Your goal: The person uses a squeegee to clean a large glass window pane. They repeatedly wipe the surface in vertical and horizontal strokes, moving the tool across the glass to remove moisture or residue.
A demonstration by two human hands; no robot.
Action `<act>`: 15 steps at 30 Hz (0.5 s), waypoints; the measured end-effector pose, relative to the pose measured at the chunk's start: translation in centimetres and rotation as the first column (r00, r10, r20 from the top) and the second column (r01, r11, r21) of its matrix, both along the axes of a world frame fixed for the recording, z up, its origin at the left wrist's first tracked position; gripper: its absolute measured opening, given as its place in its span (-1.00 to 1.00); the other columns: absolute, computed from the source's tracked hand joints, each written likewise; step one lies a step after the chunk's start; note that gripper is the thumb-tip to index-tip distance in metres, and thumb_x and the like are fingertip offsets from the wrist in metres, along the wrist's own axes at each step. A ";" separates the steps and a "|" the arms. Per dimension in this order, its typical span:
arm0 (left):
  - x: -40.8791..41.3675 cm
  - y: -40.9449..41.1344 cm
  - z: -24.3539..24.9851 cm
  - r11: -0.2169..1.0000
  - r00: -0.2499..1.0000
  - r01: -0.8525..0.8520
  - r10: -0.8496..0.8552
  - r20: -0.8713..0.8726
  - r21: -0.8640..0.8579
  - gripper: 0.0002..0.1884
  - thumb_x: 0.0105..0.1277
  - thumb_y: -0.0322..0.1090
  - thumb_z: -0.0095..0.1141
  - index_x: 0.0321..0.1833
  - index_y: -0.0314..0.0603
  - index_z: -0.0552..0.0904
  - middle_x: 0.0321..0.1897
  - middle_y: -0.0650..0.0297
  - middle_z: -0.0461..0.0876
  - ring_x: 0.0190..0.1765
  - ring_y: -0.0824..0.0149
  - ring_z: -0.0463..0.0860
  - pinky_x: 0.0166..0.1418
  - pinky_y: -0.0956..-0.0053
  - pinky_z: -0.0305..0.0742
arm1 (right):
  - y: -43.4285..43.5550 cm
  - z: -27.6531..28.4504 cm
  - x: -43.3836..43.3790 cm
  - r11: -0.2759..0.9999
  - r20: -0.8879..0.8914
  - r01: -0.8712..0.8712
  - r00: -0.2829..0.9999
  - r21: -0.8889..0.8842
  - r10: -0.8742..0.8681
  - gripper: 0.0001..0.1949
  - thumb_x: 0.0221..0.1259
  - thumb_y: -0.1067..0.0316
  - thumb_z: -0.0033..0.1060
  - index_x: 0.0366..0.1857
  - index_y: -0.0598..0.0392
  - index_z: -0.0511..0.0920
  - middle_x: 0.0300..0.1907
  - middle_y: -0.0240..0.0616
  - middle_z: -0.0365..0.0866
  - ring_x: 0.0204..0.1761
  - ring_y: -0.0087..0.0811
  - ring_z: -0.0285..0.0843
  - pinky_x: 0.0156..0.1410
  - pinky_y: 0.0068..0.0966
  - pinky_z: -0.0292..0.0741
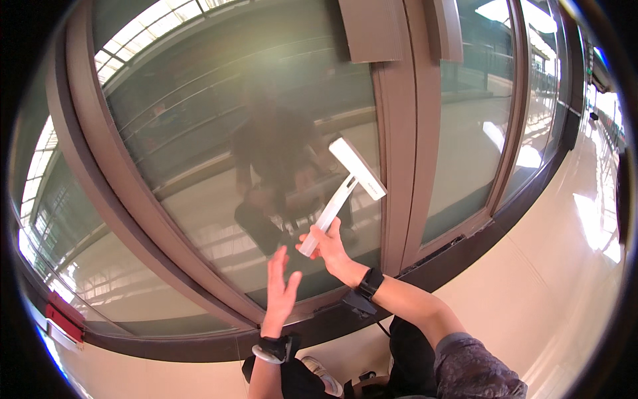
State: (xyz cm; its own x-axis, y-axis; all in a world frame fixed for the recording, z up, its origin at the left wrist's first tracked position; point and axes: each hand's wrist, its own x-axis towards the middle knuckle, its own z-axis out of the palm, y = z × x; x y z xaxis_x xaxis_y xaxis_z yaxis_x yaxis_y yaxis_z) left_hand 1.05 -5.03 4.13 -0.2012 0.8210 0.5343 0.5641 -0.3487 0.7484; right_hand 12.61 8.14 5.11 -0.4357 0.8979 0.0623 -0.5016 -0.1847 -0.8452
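Observation:
In my right hand is the handle of a white window squeegee, gripped near its lower end. The squeegee's head lies at a slant by the lower right part of a large glass pane, close to the brown frame; whether the blade touches the glass I cannot tell. My left hand is raised in front of the pane, lower and to the left, fingers apart and holding nothing. Both wrists wear black bands. The glass reflects a person, railings and bright roof windows.
Brown metal frame posts separate the pane from more glass on the right. A dark base strip runs below, above the pale tiled floor. A red box-like object stands at the far left. My shoes are near the base.

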 end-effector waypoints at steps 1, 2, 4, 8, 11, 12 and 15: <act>1.3 0.7 0.6 0.999 0.999 0.035 -0.034 -0.040 0.003 -0.34 0.38 -0.43 0.13 0.54 -0.18 0.23 0.33 0.01 0.34 0.36 0.06 0.43 0.45 0.23 0.32 | -0.1 -1.1 0.0 0.999 -0.026 0.036 0.999 0.037 -0.035 -0.64 0.50 0.30 -0.02 0.19 -0.11 0.07 -0.08 -0.11 0.53 -0.19 -0.21 0.71 -0.42 -0.43 0.61; 2.3 1.7 0.7 0.998 0.996 0.030 -0.035 -0.083 -0.051 -0.33 0.38 -0.46 0.10 0.55 -0.19 0.22 0.30 0.01 0.36 0.33 0.12 0.47 0.36 0.27 0.41 | -0.2 -2.2 -0.1 0.994 -0.053 0.078 0.996 0.073 -0.075 -0.64 0.50 0.30 0.00 0.18 -0.08 0.09 -0.08 -0.13 0.53 -0.18 -0.26 0.69 -0.38 -0.43 0.60; 3.9 3.4 0.1 0.991 0.995 0.033 -0.045 -0.089 -0.130 -0.34 0.39 -0.47 0.09 0.55 -0.16 0.21 0.20 0.01 0.45 0.20 0.13 0.56 0.21 0.30 0.52 | 0.1 -4.2 0.3 0.933 -0.030 0.244 0.969 0.266 -0.245 -0.71 0.49 0.31 0.04 0.13 0.01 0.22 -0.09 -0.21 0.49 -0.12 -0.42 0.53 -0.18 -0.42 0.55; 3.7 7.5 -7.7 0.984 1.000 0.001 -0.004 -0.013 -0.177 -0.39 0.42 -0.40 0.12 0.51 -0.07 0.25 -0.21 0.08 0.64 -0.24 0.19 0.68 -0.10 0.35 0.61 | 0.4 -7.6 3.1 0.765 0.282 0.190 0.853 0.615 -0.439 -0.75 0.38 0.25 0.13 -0.04 0.16 0.41 -0.22 -0.06 0.55 -0.08 -0.20 0.50 0.06 -0.31 0.49; 4.3 8.2 -11.5 0.969 0.961 0.106 -0.042 0.272 -0.222 -0.66 0.43 -0.34 0.16 0.19 -0.13 0.42 -0.38 0.34 0.55 -0.40 0.50 0.57 -0.37 0.52 0.53 | 2.2 -10.0 3.1 0.650 0.531 -0.012 0.587 0.760 -0.611 -0.69 0.29 0.18 0.18 -0.06 0.20 0.53 -0.15 0.07 0.58 0.00 0.06 0.48 0.14 -0.12 0.45; 6.6 8.5 -11.2 0.985 0.914 0.119 -0.058 0.401 -0.128 -0.70 0.44 -0.33 0.15 0.15 -0.16 0.43 -0.42 0.34 0.54 -0.52 0.54 0.50 -0.51 0.56 0.44 | 2.8 -10.4 3.3 0.641 0.474 0.095 0.592 0.761 -0.651 -0.65 0.29 0.18 0.20 0.01 0.21 0.52 -0.15 0.03 0.57 0.01 0.03 0.48 0.13 -0.14 0.45; 9.0 9.7 -10.4 0.993 0.872 0.055 0.003 0.490 -0.103 -0.71 0.50 -0.26 0.09 0.14 -0.22 0.41 -0.48 0.34 0.47 -0.63 0.56 0.38 -0.64 0.59 0.30 | 2.9 -8.2 5.4 0.690 0.373 0.302 0.665 0.658 -0.647 -0.57 0.28 0.22 0.21 0.16 0.23 0.49 -0.14 -0.07 0.52 0.02 -0.04 0.49 0.10 -0.21 0.47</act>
